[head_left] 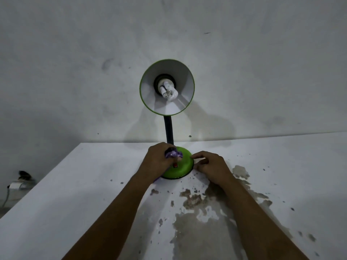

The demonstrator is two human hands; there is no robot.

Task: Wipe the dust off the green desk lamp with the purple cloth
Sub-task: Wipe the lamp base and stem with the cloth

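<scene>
Wall behind, grey and scuffed. White desk runs up to it, paint flaked off in brown patches near the person and to the right.

Green desk lamp stands at the far middle of the desk, close to the wall. Shade tilted toward the camera, white inside, compact bulb exposed. Dark neck rises from the round green base; small red switch on the base top.

Left hand sits on the left side of the base, fingers curled round the bunched purple cloth, pressing it onto the base near the foot of the neck. A bit of cloth also shows below the wrist at the base edge.

Right hand is at the right rim of the base, fingers loosely bent, tips touching or just at the rim, holding nothing. Looks like it is steadying the base.

Handling, as a judgement:
- Base is probably the heavy part; smooth painted surface, so it may slide on the desk under a sideways wipe. Brace at the rim, as the right hand does.
- Neck looks flexible; pushing on the shade will likely swing it. Support the shade rim or neck when wiping up there.
- Bulb is fragile; keep the cloth off it.
- Cloth is soft and light and bunches easily, fine for the curve of the base and the switch surround.

Socket and plug low on the far left wall.
</scene>
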